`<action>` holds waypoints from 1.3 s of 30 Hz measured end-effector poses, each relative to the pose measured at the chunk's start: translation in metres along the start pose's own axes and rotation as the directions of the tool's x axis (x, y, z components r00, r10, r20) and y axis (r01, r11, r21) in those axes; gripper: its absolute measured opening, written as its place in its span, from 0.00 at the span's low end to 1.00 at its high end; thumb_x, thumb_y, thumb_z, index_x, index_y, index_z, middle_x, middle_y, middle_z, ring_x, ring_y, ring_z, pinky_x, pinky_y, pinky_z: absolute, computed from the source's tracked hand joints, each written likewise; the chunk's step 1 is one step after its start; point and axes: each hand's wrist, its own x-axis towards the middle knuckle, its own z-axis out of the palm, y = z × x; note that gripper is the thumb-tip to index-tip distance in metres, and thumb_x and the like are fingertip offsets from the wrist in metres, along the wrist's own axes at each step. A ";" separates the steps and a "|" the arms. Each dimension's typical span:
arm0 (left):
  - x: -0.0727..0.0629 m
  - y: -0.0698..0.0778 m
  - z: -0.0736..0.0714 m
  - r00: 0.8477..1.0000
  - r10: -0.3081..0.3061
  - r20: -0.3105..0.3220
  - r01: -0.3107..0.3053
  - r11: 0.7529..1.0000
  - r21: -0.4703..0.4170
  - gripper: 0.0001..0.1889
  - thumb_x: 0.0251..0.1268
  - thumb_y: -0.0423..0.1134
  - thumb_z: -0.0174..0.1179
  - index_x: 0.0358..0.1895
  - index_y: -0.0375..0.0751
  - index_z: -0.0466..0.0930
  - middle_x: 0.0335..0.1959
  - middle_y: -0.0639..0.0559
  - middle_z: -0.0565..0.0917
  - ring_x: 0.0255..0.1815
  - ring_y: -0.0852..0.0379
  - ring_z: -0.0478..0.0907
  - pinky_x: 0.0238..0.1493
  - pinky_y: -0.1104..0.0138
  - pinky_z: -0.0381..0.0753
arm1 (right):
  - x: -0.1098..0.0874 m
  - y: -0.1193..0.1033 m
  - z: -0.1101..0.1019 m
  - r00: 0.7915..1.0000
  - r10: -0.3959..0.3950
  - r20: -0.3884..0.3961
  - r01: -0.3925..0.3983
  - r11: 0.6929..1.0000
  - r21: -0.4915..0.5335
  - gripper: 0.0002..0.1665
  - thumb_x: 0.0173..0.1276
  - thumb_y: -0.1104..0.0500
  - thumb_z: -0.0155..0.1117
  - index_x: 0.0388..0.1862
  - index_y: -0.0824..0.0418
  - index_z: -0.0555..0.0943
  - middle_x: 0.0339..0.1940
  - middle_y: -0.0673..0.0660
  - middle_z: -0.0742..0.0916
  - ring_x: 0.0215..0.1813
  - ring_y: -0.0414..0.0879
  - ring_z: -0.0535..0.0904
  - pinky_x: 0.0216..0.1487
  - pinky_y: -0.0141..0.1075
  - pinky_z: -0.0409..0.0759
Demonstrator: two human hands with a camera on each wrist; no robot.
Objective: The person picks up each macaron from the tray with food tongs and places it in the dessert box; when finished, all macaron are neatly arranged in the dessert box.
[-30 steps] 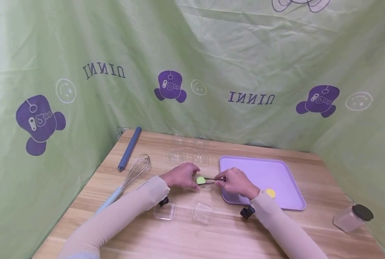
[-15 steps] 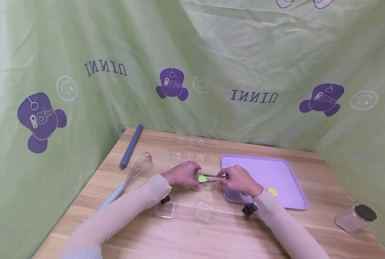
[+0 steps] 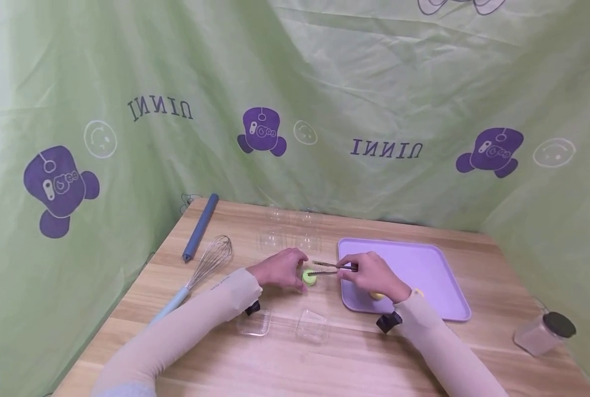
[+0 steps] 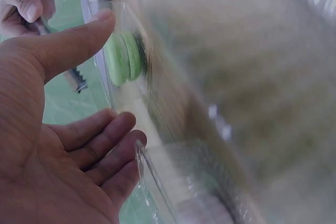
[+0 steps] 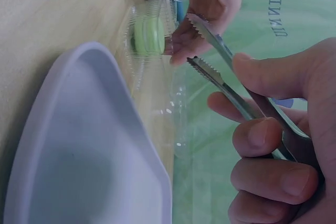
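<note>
In the head view a green macaron [image 3: 309, 278] lies in a clear plastic box [image 5: 137, 69], beside my left hand [image 3: 281, 268]. The left thumb [image 4: 79, 43] is at one side of that box and the curved fingers at another, holding it between them. My right hand [image 3: 371, 274] grips metal tongs [image 5: 270, 114] with toothed tips. The tongs' arms are spread, with nothing between them. Their tips hover near the green macaron [image 5: 151, 35], apart from it in the right wrist view.
To the right is a purple tray [image 3: 414, 251] with yellow macarons [image 3: 376, 296], partly hidden by the right arm. Clear containers [image 3: 311, 326] stand in front and more clear lids [image 3: 272, 238] behind. A whisk [image 3: 213, 259], a blue rod [image 3: 199, 229] and a black-lidded jar [image 3: 543, 333] lie farther out.
The tongs have spread and let go of the green macaron, which now lies in the box. My right hand has drawn slightly to the right. The left hand stays at the box.
</note>
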 end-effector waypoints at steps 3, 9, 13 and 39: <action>-0.001 -0.001 0.002 1.000 -0.015 -0.005 0.015 1.000 -0.022 0.49 0.44 0.52 0.80 0.70 0.34 0.69 0.64 0.44 0.78 0.66 0.48 0.74 0.72 0.55 0.76 | 0.001 0.001 -0.002 1.000 -0.002 -0.021 0.003 1.000 0.020 0.12 0.65 0.51 0.71 0.45 0.52 0.90 0.16 0.42 0.76 0.20 0.35 0.67 0.22 0.29 0.66; -0.007 -0.001 -0.010 0.996 -0.063 -0.055 0.058 0.994 -0.097 0.57 0.44 0.53 0.80 0.78 0.39 0.59 0.77 0.41 0.65 0.77 0.43 0.64 0.78 0.46 0.67 | 0.001 0.007 -0.005 0.997 0.034 -0.075 -0.027 0.996 0.086 0.13 0.65 0.51 0.71 0.47 0.53 0.90 0.15 0.43 0.72 0.20 0.35 0.65 0.23 0.29 0.65; -0.022 -0.005 -0.031 0.991 -0.054 -0.119 0.032 0.983 -0.182 0.54 0.47 0.53 0.78 0.78 0.43 0.59 0.78 0.43 0.65 0.77 0.42 0.64 0.77 0.43 0.67 | -0.004 0.011 -0.012 0.988 0.090 -0.125 -0.070 0.984 0.163 0.13 0.66 0.52 0.72 0.47 0.55 0.89 0.17 0.44 0.73 0.21 0.37 0.67 0.23 0.29 0.67; -0.161 -0.041 -0.011 0.995 -0.064 -0.076 0.043 0.967 -0.250 0.55 0.40 0.51 0.81 0.74 0.35 0.64 0.73 0.37 0.71 0.73 0.36 0.68 0.74 0.39 0.68 | -0.079 0.057 -0.047 0.929 0.257 -0.266 -0.229 0.965 0.132 0.15 0.69 0.49 0.70 0.49 0.55 0.88 0.34 0.52 0.88 0.32 0.36 0.74 0.35 0.26 0.72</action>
